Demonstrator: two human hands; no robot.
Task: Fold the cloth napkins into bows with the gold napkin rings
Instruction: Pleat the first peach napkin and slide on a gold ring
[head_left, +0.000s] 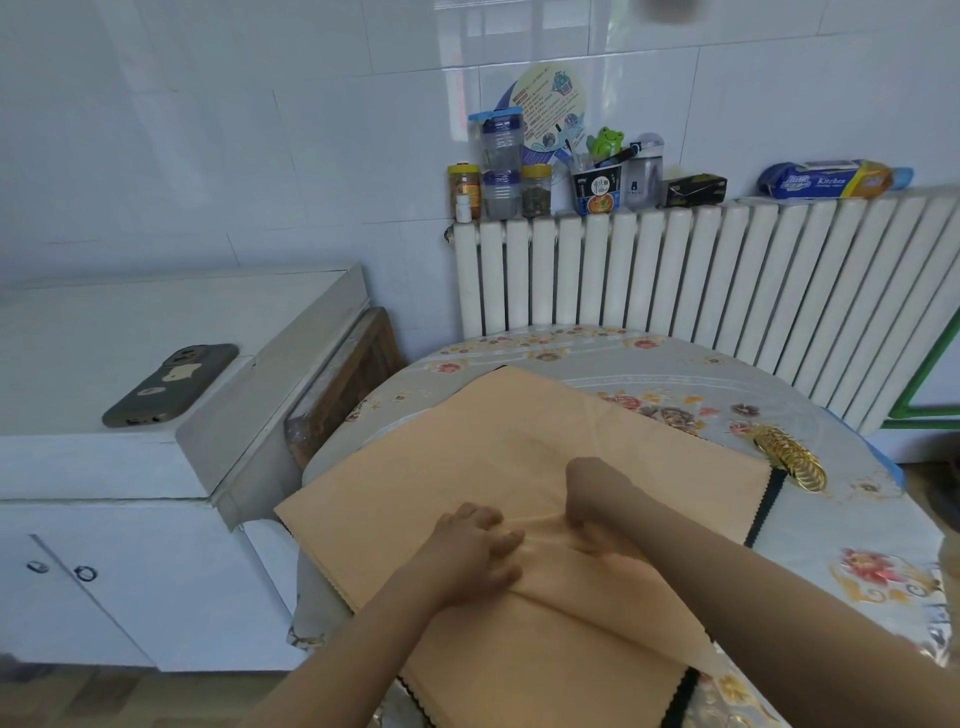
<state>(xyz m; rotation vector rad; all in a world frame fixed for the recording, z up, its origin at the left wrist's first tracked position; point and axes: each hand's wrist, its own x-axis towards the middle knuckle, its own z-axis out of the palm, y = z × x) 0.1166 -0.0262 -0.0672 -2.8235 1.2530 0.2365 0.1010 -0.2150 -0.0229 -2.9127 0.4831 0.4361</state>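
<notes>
A peach cloth napkin (467, 452) lies spread on the round floral table (675, 374), over a dark napkin whose black zigzag edge (763, 514) shows at the right. My left hand (467, 551) and my right hand (597, 504) meet at the napkin's middle. Both pinch a raised ridge of the peach cloth between them. A row of gold napkin rings (792, 456) lies on the table to the right of the napkin, beyond my right hand.
A white radiator (727, 270) stands behind the table, with jars, a cup and a tissue pack (831, 179) on top. A white cabinet at the left carries a phone (171, 384). A wooden board (343, 384) leans between cabinet and table.
</notes>
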